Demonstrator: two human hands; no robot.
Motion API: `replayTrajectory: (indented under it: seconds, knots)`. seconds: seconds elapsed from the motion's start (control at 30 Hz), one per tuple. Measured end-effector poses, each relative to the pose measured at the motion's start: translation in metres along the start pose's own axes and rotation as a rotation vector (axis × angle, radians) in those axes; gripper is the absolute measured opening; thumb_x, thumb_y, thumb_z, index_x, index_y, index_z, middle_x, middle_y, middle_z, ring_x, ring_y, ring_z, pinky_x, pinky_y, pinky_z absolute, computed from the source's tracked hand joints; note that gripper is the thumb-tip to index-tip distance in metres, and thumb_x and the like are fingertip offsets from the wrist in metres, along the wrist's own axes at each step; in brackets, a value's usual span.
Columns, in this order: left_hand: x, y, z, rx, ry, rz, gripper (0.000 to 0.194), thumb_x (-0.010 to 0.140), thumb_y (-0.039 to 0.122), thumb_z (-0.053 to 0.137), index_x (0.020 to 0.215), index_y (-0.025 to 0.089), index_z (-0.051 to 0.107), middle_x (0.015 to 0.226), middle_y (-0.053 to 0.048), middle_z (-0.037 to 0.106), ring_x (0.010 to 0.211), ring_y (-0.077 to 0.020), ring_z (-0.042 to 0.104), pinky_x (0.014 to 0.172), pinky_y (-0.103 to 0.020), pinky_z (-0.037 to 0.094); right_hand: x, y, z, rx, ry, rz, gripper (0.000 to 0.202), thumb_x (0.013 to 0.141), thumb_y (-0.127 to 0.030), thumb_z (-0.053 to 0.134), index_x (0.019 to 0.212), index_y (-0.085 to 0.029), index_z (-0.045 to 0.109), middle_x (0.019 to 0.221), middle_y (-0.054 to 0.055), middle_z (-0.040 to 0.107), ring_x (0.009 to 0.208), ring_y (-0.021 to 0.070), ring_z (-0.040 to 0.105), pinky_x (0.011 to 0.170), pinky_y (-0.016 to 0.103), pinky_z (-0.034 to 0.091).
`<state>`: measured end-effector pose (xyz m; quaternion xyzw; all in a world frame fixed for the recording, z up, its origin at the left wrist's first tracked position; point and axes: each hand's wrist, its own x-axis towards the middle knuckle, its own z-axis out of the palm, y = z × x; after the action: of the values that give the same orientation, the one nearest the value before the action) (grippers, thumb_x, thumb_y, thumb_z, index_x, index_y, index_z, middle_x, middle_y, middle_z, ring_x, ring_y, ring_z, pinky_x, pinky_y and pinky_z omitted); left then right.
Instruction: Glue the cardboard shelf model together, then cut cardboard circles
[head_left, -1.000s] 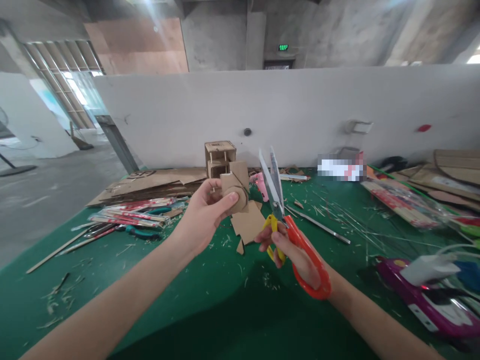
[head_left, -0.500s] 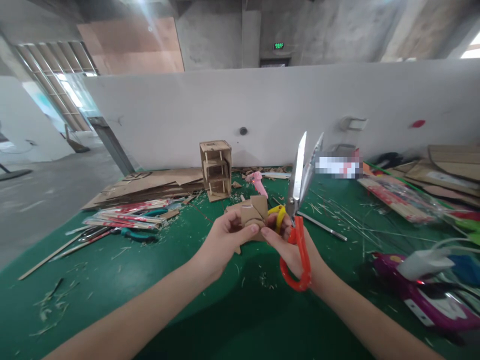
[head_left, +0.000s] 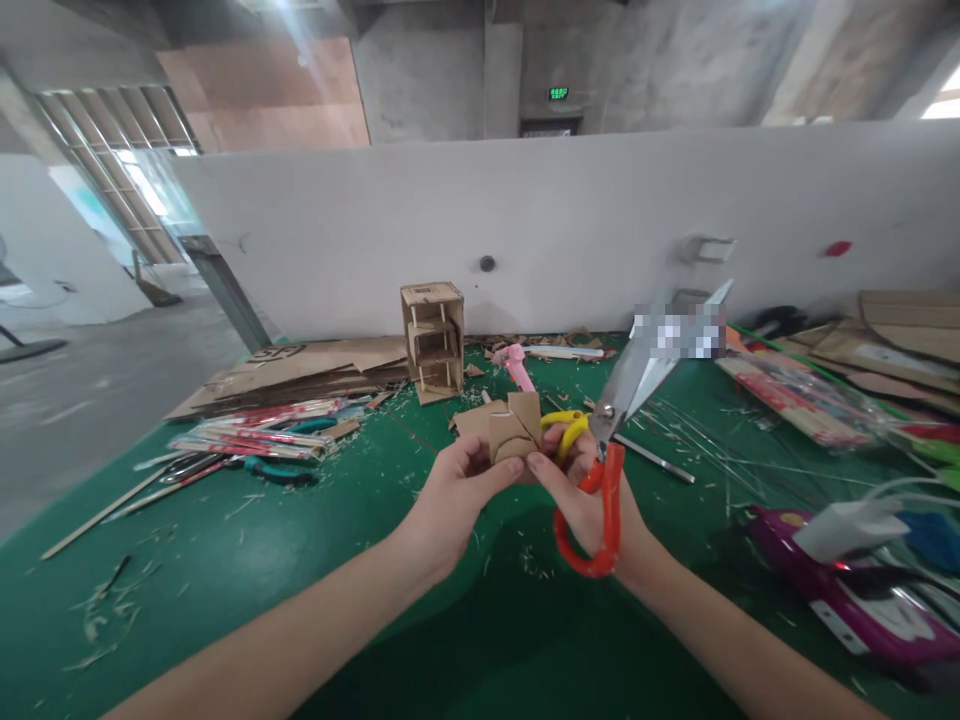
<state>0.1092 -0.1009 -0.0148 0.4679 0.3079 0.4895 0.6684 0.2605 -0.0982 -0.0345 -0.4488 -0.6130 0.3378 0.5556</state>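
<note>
My left hand (head_left: 454,505) pinches a small brown cardboard piece (head_left: 516,422) between thumb and fingers. The cardboard has a curved line or cut across it, and a squarish part stands up at the top right. My right hand (head_left: 589,500) grips its right side, thumb in front. Scissors (head_left: 628,385) hang on the same hand, blades parted a little and pointing up and to the right. A red handle loop lies over the palm side, and a yellow loop shows beside the fingers. Behind the hands, more cardboard (head_left: 469,422) lies on the green table (head_left: 352,620).
Farther back stand a cardboard shelf model (head_left: 433,342) and a pink glue gun (head_left: 516,368). Wrapped sticks (head_left: 255,430) and teal-handled pliers (head_left: 277,470) lie left. A metal rod (head_left: 652,458) and a purple power strip (head_left: 862,590) are right. Stacked cardboard (head_left: 330,362) is at the back left.
The scissors have tipped over to the right, their blades swinging from upright to slanted. Both hands have shifted slightly right with the cardboard, still gripping it.
</note>
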Motion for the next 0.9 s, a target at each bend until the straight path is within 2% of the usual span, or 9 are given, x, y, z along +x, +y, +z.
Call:
replayTrajectory:
  seconds: [0.1,0.2,0.3,0.4,0.5,0.57,0.67,0.77,0.9]
  knots:
    - [-0.002,-0.005,0.005,-0.072,0.050,-0.040,0.027,0.080,0.027,0.071,0.104,0.017,0.065,0.114,-0.009,0.067,0.107,-0.0199,0.061,0.097,-0.034,0.046,-0.001,0.000,0.003,-0.024,0.007,0.011,0.020,0.083,-0.039,0.063,0.087,-0.024,0.051,0.083,0.004,0.062,0.080,0.0221,0.062,0.078,0.039,0.055]
    - [-0.003,-0.012,0.006,-0.014,0.086,-0.062,0.028,0.081,0.034,0.069,0.102,0.017,0.065,0.113,-0.009,0.066,0.103,-0.0190,0.060,0.084,-0.029,0.047,-0.001,0.002,0.005,-0.018,0.010,0.023,0.024,0.082,-0.044,0.064,0.088,-0.024,0.051,0.086,0.006,0.063,0.083,0.0235,0.062,0.079,0.040,0.055]
    - [-0.001,-0.013,0.002,0.116,0.101,-0.017,0.026,0.083,0.035,0.066,0.101,0.016,0.063,0.109,-0.008,0.066,0.100,-0.0185,0.059,0.080,-0.027,0.047,-0.001,0.002,0.005,-0.011,-0.011,0.015,0.027,0.083,-0.046,0.064,0.089,-0.023,0.051,0.087,0.006,0.063,0.086,0.0234,0.062,0.081,0.038,0.053]
    - [0.006,-0.003,-0.008,0.228,0.139,0.078,0.023,0.084,0.033,0.064,0.100,0.016,0.061,0.101,-0.007,0.067,0.092,-0.0172,0.060,0.079,-0.029,0.047,0.001,0.003,-0.001,-0.071,-0.054,0.030,0.029,0.085,-0.048,0.061,0.091,-0.022,0.053,0.086,0.005,0.061,0.080,0.0208,0.060,0.075,0.035,0.052]
    - [0.017,0.016,-0.024,0.299,0.209,0.220,0.023,0.085,0.033,0.063,0.097,0.014,0.061,0.093,-0.006,0.067,0.086,-0.0154,0.059,0.078,-0.027,0.047,0.007,0.005,-0.013,-0.207,-0.181,0.125,0.033,0.087,-0.053,0.057,0.088,-0.021,0.054,0.077,0.002,0.058,0.066,0.0169,0.057,0.063,0.032,0.049]
    - [0.023,0.030,-0.035,0.322,0.235,0.305,0.022,0.085,0.034,0.063,0.097,0.015,0.062,0.092,-0.004,0.066,0.082,-0.0132,0.058,0.077,-0.025,0.046,0.013,0.008,-0.023,-0.295,-0.300,0.169,0.034,0.084,-0.054,0.060,0.086,-0.021,0.054,0.075,0.001,0.058,0.063,0.0165,0.056,0.060,0.031,0.047]
    - [0.029,0.048,-0.046,0.279,0.285,0.434,0.022,0.083,0.032,0.065,0.096,0.015,0.064,0.090,-0.003,0.065,0.080,-0.0129,0.057,0.076,-0.025,0.046,0.020,0.010,-0.036,-0.393,-0.451,0.117,0.034,0.083,-0.054,0.063,0.085,-0.021,0.055,0.079,0.003,0.060,0.064,0.0172,0.056,0.059,0.031,0.046]
    - [0.031,0.057,-0.050,0.264,0.323,0.463,0.022,0.082,0.031,0.065,0.097,0.015,0.064,0.090,-0.003,0.065,0.080,-0.0132,0.057,0.074,-0.025,0.046,0.022,0.007,-0.045,-0.408,-0.518,0.051,0.034,0.089,-0.054,0.054,0.083,-0.021,0.056,0.076,0.002,0.059,0.063,0.0167,0.055,0.057,0.030,0.045]
    - [0.028,0.057,-0.049,0.391,0.354,0.468,0.022,0.082,0.033,0.064,0.094,0.015,0.064,0.086,-0.002,0.064,0.075,-0.0128,0.055,0.068,-0.024,0.044,0.018,-0.002,-0.045,-0.453,-0.618,0.034,0.035,0.090,-0.054,0.052,0.081,-0.020,0.055,0.076,0.003,0.059,0.065,0.0169,0.054,0.060,0.030,0.045]
